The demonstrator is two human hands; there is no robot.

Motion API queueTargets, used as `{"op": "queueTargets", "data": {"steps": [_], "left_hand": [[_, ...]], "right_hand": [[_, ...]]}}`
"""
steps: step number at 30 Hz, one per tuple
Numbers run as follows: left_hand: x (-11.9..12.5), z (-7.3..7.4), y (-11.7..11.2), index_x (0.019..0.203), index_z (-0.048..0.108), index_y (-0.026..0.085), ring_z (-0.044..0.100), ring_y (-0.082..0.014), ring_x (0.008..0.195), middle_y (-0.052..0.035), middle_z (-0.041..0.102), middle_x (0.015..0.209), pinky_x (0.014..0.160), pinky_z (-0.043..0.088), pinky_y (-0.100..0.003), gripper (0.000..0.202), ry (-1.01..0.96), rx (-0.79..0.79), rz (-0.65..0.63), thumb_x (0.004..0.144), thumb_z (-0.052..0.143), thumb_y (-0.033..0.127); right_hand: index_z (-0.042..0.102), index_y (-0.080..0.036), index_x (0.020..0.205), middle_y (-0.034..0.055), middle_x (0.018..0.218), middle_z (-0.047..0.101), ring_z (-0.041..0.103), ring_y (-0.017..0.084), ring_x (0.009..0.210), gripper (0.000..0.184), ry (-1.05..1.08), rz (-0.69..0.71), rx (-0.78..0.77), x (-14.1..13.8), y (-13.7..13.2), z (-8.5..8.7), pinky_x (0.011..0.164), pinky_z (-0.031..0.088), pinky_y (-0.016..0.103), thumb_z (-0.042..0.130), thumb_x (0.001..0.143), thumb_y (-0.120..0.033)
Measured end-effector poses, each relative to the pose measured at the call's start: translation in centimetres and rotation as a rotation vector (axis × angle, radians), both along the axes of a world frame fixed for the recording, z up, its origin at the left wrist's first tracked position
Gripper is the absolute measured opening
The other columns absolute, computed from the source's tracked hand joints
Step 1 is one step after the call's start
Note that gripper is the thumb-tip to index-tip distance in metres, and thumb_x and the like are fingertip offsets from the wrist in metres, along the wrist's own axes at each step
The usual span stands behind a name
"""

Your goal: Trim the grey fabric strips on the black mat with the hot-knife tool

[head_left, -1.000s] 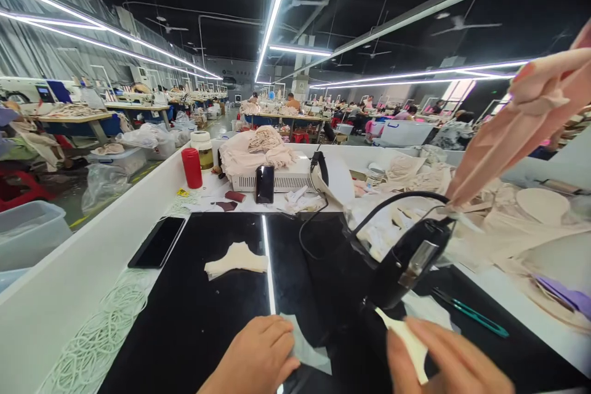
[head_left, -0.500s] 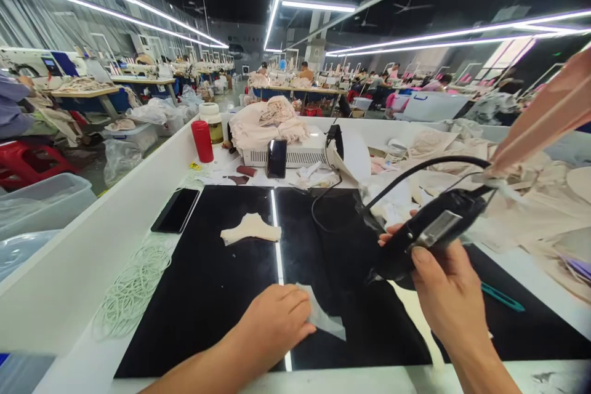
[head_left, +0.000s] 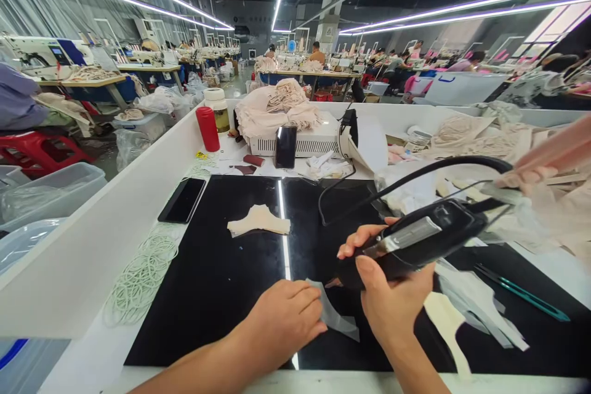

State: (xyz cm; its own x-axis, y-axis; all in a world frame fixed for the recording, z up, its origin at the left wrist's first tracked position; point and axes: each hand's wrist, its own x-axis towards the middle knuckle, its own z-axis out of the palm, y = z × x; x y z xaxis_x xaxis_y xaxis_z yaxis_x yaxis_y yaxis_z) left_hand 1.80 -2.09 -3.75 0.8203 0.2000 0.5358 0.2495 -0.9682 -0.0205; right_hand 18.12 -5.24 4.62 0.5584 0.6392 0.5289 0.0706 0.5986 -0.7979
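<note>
My right hand (head_left: 392, 295) is wrapped round a black corded hand tool (head_left: 410, 240) with a silver strip on its side and a narrow tip; I cannot make out its exact kind. The tip points down left, close to a thin translucent sheet piece (head_left: 339, 317) on the black mat (head_left: 198, 314). My left hand (head_left: 290, 314) pinches that piece's left end, covering part of it, with fingers closed. Beyond my hands lies a cream cut fabric piece (head_left: 259, 220), flat on the mat. More cream fabric (head_left: 446, 320) and translucent pieces (head_left: 484, 301) lie right of my right hand.
Teal tweezers (head_left: 526, 292) lie on the mat's right side. A phone (head_left: 182, 200) and tangled pale green cord (head_left: 143, 277) rest at left. The tool's cable (head_left: 443, 163) arcs to the right, near heaped fabric. At the back stand a white machine (head_left: 314, 135), red canister (head_left: 207, 129) and jar (head_left: 217, 108).
My right hand has brought the black tool left and down, its tip now near the translucent piece. The left hand keeps its hold. More pieces show at right as the view shifts.
</note>
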Motion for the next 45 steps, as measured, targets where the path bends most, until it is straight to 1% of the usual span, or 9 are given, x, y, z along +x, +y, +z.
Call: {"op": "queueTargets", "data": {"steps": [2, 4, 10, 18, 27, 30, 35, 40, 45], "left_hand": [[0.0, 0.2, 0.0, 0.100, 0.066, 0.016, 0.066, -0.0162, 0.110, -0.0018, 0.073, 0.116, 0.089, 0.052, -0.030, 0.031, 0.002, -0.003, -0.001, 0.111, 0.046, 0.036], [0.0, 0.3, -0.1, 0.101, 0.066, 0.016, 0.065, -0.0163, 0.112, -0.0020, 0.073, 0.117, 0.089, 0.052, -0.030, 0.029, 0.014, -0.014, 0.001, 0.110, 0.048, 0.037], [-0.2, 0.0, -0.1, 0.106, 0.067, 0.016, 0.064, -0.0171, 0.116, -0.0037, 0.071, 0.121, 0.091, 0.053, -0.030, 0.026, 0.080, -0.041, 0.004, 0.108, 0.053, 0.038], [-0.3, 0.3, -0.2, 0.110, 0.065, 0.016, 0.065, -0.0170, 0.116, -0.0026, 0.072, 0.123, 0.090, 0.055, -0.030, 0.030, 0.094, -0.064, 0.006, 0.111, 0.045, 0.037], [-0.2, -0.2, -0.1, 0.108, 0.066, 0.016, 0.066, -0.0167, 0.113, -0.0028, 0.073, 0.121, 0.088, 0.055, -0.029, 0.033, 0.053, -0.056, 0.007, 0.112, 0.040, 0.037], [-0.2, -0.1, -0.2, 0.107, 0.065, 0.016, 0.066, -0.0168, 0.114, -0.0028, 0.072, 0.120, 0.089, 0.055, -0.030, 0.029, 0.058, -0.061, 0.004, 0.111, 0.044, 0.037], [-0.3, 0.0, -0.2, 0.111, 0.065, 0.014, 0.066, -0.0168, 0.115, -0.0047, 0.072, 0.120, 0.090, 0.056, -0.031, 0.027, 0.074, -0.069, 0.003, 0.109, 0.051, 0.037], [-0.2, 0.0, -0.1, 0.109, 0.066, 0.014, 0.067, -0.0170, 0.114, -0.0040, 0.073, 0.119, 0.090, 0.056, -0.031, 0.027, 0.036, -0.051, -0.002, 0.110, 0.049, 0.036], [-0.1, 0.2, -0.2, 0.108, 0.066, 0.015, 0.068, -0.0166, 0.112, -0.0024, 0.074, 0.118, 0.088, 0.055, -0.030, 0.030, 0.034, -0.045, 0.005, 0.112, 0.045, 0.036]], "right_hand": [[0.053, -0.030, 0.120, -0.0052, 0.085, 0.066, 0.064, 0.014, 0.064, 0.052, 0.021, -0.006, -0.005, -0.3, 0.3, -0.2, 0.063, 0.059, 0.034, 0.080, 0.079, -0.010], [0.053, -0.029, 0.118, -0.0054, 0.084, 0.065, 0.064, 0.014, 0.062, 0.047, 0.045, -0.034, -0.012, -0.7, 0.5, -0.3, 0.063, 0.059, 0.034, 0.077, 0.082, -0.010], [0.051, -0.028, 0.117, -0.0049, 0.082, 0.065, 0.063, 0.014, 0.062, 0.042, 0.032, -0.085, -0.029, -0.9, 0.8, -0.6, 0.062, 0.059, 0.034, 0.074, 0.085, -0.016], [0.050, -0.028, 0.117, -0.0051, 0.081, 0.065, 0.063, 0.014, 0.062, 0.040, 0.026, -0.129, -0.052, -0.6, 0.9, -0.7, 0.061, 0.058, 0.034, 0.073, 0.086, -0.019], [0.050, -0.028, 0.116, -0.0056, 0.080, 0.064, 0.062, 0.014, 0.059, 0.037, 0.053, -0.130, -0.073, -0.8, 1.0, -0.5, 0.059, 0.057, 0.034, 0.073, 0.087, -0.022], [0.050, -0.028, 0.117, -0.0059, 0.081, 0.063, 0.062, 0.013, 0.060, 0.038, 0.069, -0.103, -0.063, -0.8, 1.2, -0.5, 0.061, 0.058, 0.034, 0.073, 0.088, -0.024], [0.050, -0.029, 0.117, -0.0052, 0.083, 0.064, 0.063, 0.014, 0.060, 0.038, 0.093, -0.052, -0.051, -1.2, 1.4, -0.6, 0.059, 0.058, 0.033, 0.073, 0.087, -0.021], [0.051, -0.029, 0.116, -0.0057, 0.081, 0.064, 0.062, 0.014, 0.060, 0.038, 0.097, -0.045, -0.030, -1.4, 1.4, -0.6, 0.058, 0.058, 0.032, 0.072, 0.087, -0.017], [0.049, -0.028, 0.118, -0.0048, 0.081, 0.064, 0.063, 0.014, 0.061, 0.039, 0.087, -0.057, -0.053, -1.3, 1.3, -0.9, 0.057, 0.058, 0.031, 0.072, 0.088, -0.020]]}}
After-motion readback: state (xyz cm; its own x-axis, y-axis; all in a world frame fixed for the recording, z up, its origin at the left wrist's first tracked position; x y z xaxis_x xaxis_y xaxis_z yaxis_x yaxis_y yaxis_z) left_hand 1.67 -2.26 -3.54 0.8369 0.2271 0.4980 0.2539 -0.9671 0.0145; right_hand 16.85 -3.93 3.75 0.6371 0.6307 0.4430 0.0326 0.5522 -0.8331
